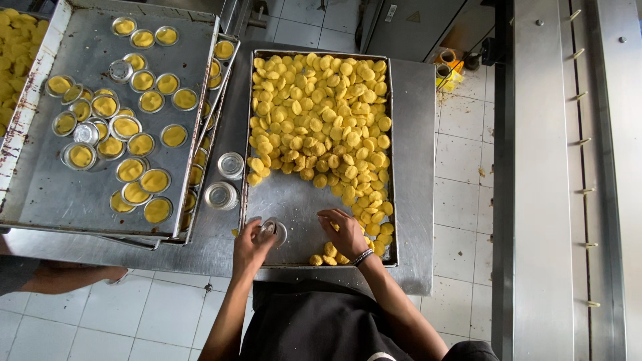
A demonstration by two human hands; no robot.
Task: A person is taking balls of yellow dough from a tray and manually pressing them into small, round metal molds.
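Shiny metal, a small round tin mould (273,229) sits in the fingers of the left hand (251,246), held at the near left corner of a large steel tray (294,200), just over its bare bottom. The left hand is curled around the mould's lower side, with the mould at its fingertips, towards the right hand. The right hand (346,232) lies palm down just to the right of the mould, its fingers bent and resting on the tray among a few yellow dough discs (328,251); whether it pinches one of them cannot be told. A dark beaded bracelet (362,257) circles that wrist.

Beyond the hands, the tray's far half and right side are heaped with the same yellow discs (321,107). Left of the tray, on the steel tabletop (414,167), stand two empty tin moulds (226,180), one behind the other. Farther left, a second steel tray (47,180) rests on top of another tray and carries filled moulds (127,127), each with yellow dough pressed inside, plus a couple of empty ones. At the lower left edge, another person's arm (67,277) shows below the tabletop. White floor tiles (461,200) lie to the right, next to a tall metal rack (568,180).
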